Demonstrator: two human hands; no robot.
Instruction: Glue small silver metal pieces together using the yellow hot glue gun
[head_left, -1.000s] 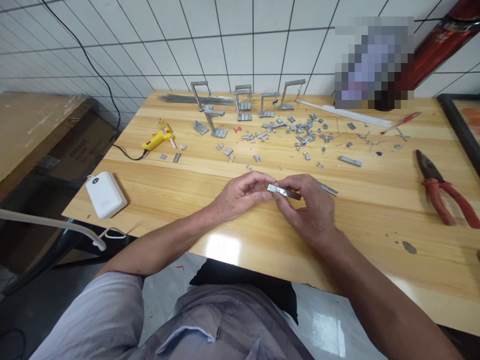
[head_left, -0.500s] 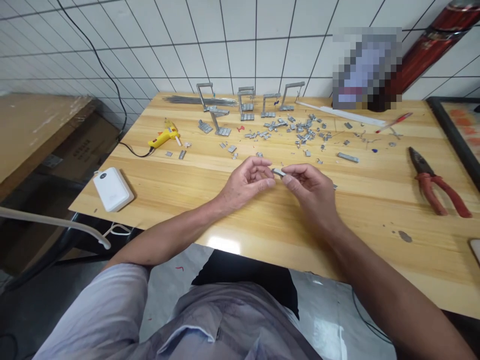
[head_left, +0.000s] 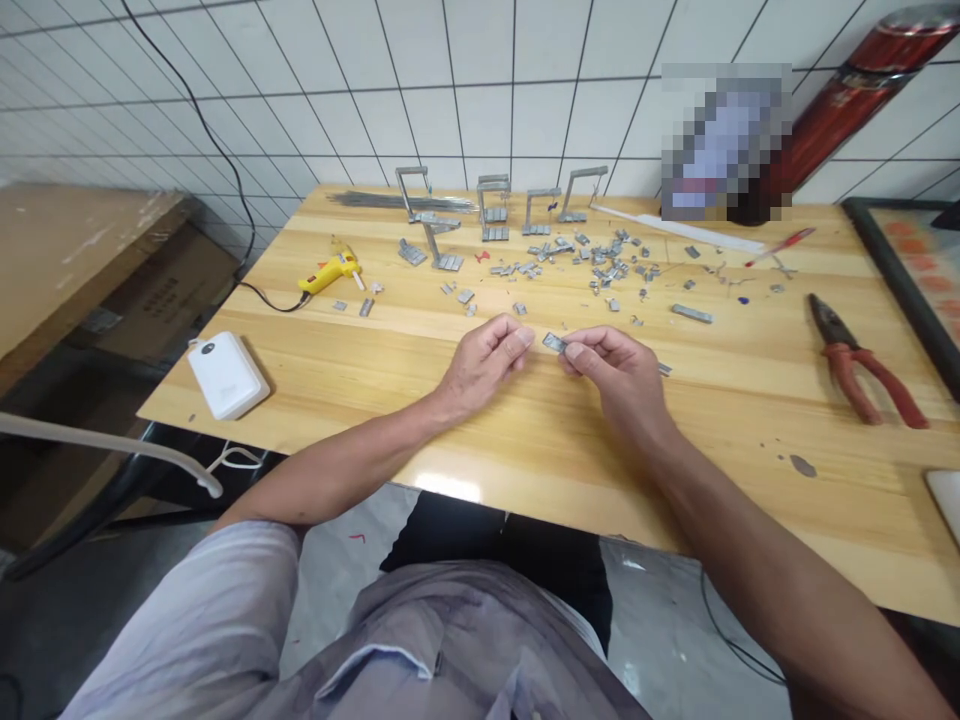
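Note:
Between thumb and fingers, my right hand (head_left: 619,372) pinches a small flat grey metal piece (head_left: 554,343), whose free end points left. My left hand (head_left: 491,362) is just left of it, apart from the piece, thumb pressed against curled fingers; whether anything small is inside cannot be seen. Beyond both hands lie many loose grey pieces (head_left: 611,262) on the wooden table (head_left: 390,380). Behind them stand several small grey bent-arm stands (head_left: 495,205) on slatted bases. A longer grey strip (head_left: 691,314) rests to the right of the loose pieces.
A yellow glue gun (head_left: 330,272) with a black cord and a white power bank (head_left: 227,375) lie at left. Red-handled pliers (head_left: 855,360) are at right. Thin wires (head_left: 397,203), a red flask (head_left: 855,110) and a red pen (head_left: 780,247) lie or stand near the tiled wall.
My left hand has drawn slightly left, away from the grey piece, and its fingers have closed. The piece has turned in my right hand, showing its flat face. The view has shifted slightly.

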